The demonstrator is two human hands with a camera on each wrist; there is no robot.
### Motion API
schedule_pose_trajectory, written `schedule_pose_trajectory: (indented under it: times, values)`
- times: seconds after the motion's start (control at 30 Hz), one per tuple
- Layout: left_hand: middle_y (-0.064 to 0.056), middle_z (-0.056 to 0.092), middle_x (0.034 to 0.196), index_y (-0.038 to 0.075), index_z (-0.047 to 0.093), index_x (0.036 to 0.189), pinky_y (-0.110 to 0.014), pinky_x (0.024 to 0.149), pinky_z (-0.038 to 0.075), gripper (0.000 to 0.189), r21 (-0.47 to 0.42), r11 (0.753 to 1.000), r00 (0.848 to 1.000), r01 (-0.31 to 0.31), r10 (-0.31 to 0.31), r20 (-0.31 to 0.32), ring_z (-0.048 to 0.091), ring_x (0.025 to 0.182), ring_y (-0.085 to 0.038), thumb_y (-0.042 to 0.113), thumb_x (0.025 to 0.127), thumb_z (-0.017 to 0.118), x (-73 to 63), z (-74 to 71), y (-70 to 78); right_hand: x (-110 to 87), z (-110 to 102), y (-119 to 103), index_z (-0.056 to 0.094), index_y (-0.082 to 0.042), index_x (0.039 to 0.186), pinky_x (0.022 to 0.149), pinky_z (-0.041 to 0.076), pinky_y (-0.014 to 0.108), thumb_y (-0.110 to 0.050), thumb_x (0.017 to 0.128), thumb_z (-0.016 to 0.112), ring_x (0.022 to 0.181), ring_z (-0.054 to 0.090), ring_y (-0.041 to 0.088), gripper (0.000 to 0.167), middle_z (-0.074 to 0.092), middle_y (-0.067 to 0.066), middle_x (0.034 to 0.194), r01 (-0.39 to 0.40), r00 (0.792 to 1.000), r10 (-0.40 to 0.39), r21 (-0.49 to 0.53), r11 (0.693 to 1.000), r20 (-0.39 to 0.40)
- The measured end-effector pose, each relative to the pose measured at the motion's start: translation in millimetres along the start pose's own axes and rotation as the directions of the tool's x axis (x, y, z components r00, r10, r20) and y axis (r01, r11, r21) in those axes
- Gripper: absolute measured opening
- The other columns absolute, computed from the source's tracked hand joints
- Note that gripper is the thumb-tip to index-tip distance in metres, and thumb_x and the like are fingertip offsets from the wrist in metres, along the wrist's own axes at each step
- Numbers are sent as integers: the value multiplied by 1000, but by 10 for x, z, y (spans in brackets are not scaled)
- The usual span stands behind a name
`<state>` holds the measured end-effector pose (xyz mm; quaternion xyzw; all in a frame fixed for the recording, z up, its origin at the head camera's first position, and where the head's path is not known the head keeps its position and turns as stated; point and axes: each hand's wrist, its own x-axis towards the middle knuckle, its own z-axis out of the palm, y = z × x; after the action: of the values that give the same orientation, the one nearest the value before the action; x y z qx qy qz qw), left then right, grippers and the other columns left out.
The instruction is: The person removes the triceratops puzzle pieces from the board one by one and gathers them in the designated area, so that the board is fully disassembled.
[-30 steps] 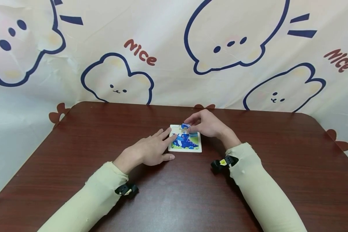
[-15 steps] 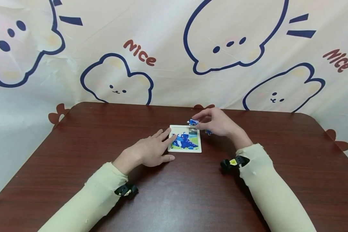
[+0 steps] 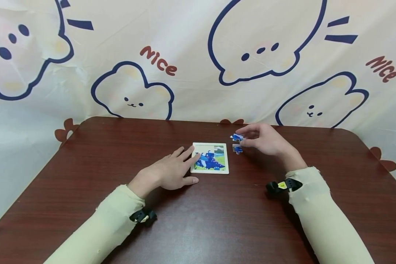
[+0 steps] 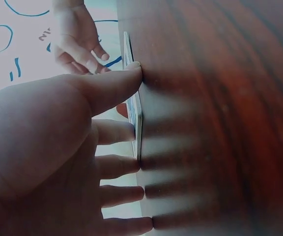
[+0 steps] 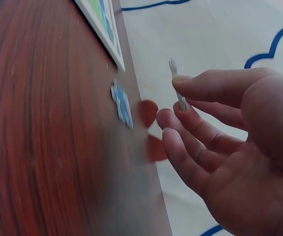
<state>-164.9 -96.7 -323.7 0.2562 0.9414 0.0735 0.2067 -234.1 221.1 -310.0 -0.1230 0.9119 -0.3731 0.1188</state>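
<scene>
A small white-framed jigsaw puzzle [image 3: 209,171] with a blue dinosaur picture lies on the table, pieces absent along its upper left part. My left hand [image 3: 171,170] is spread at its left side, fingers straight, the fingertips touching the frame and table. Right of the puzzle, my right hand [image 3: 267,141] pinches a blue puzzle piece [image 3: 237,137] between thumb and fingers. In the right wrist view this held piece [image 5: 177,86] is seen edge-on, above the table. Another blue piece [image 3: 237,149] lies flat on the table just below it, beside the frame.
The dark brown wooden table [image 3: 198,227] ends at a far edge against a pale curtain [image 3: 198,99] with cartoon drawings. Each wrist wears a black camera strap over a light sleeve [image 3: 330,212].
My right hand has lifted the pinched piece from over the puzzle and carried it right, past the frame. The loose piece on the table has come into view. My left hand stays put.
</scene>
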Motion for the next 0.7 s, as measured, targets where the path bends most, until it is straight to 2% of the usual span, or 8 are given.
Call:
schedule_pose_trajectory:
  times: [0.3,0.57,0.7]
  values:
    - [-11,7,181,19,25,171,-63,131,23,81,-9,1000,1000,-7,7,-5,11,166,-44,49,105,62,-1,-4,0,-82,-107,193,68,-12,140,111,52,57,-12,103,69,123,62,36,37,64,18,141,-36,999,36,-48,998,4]
    - [-11,7,181,19,25,171,-64,131,23,80,-17,1000,1000,-14,14,-4,12,166,-44,48,105,61,-3,-3,-8,-116,-141,334,71,-14,138,95,53,41,-12,102,70,117,59,33,35,70,16,134,-58,998,60,-86,995,21]
    - [-12,8,181,18,26,170,-64,130,23,80,-21,1000,1000,-18,18,-9,13,166,-45,48,105,61,-2,-5,-7,-112,-144,364,72,-13,137,92,51,38,-11,102,70,114,59,32,35,70,16,132,-53,998,57,-103,993,34]
